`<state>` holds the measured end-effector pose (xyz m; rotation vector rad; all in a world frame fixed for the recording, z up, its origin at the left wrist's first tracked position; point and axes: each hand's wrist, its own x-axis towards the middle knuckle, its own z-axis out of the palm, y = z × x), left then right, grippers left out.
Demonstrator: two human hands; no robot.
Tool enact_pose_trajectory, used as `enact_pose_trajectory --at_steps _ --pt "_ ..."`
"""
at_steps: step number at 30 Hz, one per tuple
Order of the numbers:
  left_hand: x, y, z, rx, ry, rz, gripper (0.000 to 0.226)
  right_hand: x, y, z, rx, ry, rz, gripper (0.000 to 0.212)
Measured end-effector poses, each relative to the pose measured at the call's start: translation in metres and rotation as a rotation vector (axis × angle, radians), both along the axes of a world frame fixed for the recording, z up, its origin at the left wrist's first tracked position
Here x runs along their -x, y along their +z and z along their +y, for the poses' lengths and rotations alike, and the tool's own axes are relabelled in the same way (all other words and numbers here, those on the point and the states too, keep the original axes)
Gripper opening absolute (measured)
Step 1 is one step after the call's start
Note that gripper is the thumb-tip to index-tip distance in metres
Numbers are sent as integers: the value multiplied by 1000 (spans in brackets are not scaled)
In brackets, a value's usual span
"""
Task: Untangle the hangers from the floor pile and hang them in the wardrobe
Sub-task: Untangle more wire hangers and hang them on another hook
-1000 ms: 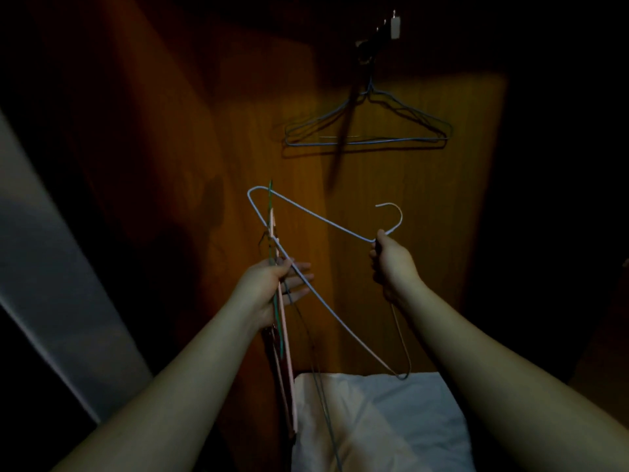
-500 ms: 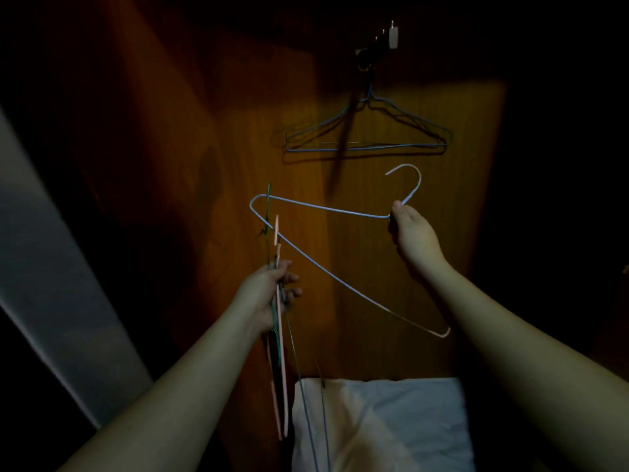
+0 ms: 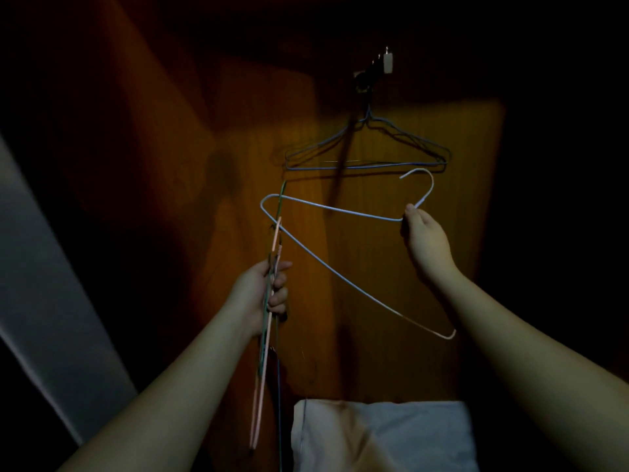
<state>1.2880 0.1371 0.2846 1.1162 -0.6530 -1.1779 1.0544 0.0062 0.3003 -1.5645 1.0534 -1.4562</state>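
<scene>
Now: one pale hanger held out, a bundle gripped beside it

Right hand [image 3: 425, 240] is pinching the neck of a pale wire hanger [image 3: 326, 264], thumb and fingertips closed just below its hook, which is curving up above the knuckles. From that grip the top wire is running left to a rounded corner; from the corner a long wire is slanting down and right to a bent, pinkish end that is hanging free in front of the wardrobe's back panel [image 3: 391, 284]. The left corner of this hanger is crossing the tops of the other hangers; whether it is caught on them cannot be told.

Left hand [image 3: 265, 291] is curling its fingers round a bundle of hangers [image 3: 269, 321], held edge-on and nearly upright. A pink one and a green one are showing clearest, with darker wires behind. The bundle is reaching above the fist and hanging well below the wrist.

Higher on the panel, a few dark wire hangers [image 3: 366, 155] are hanging together from a hook fitting [image 3: 374, 68], just above the pale hanger's hook and not touching it.

Below, a folded white cloth [image 3: 391, 437] is lying at the wardrobe's bottom edge. At far left a grey panel [image 3: 44, 301] is slanting across the dark.
</scene>
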Motion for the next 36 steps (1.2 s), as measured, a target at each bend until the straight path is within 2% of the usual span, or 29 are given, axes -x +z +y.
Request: enact_pose_trajectory --at_steps 3,7,13,16,25,31,36 --pt "2 6 -5 55 27 15 27 4 9 -2 69 -20 36 40" --pt "3 9 -10 106 19 18 28 8 19 -2 103 -39 79 41" --pt "8 12 -12 128 -24 -13 32 16 24 -6 -204 137 67 35" --pt "13 12 -13 137 -36 -44 31 21 26 -2 -251 180 40 34" --pt "20 2 -11 74 -34 52 30 32 17 6 -147 181 98 35" --pt "17 -7 -12 -8 -15 110 29 32 5 14 83 104 181 36" --pt "11 -11 -13 -69 28 145 30 33 4 6 56 124 124 39"
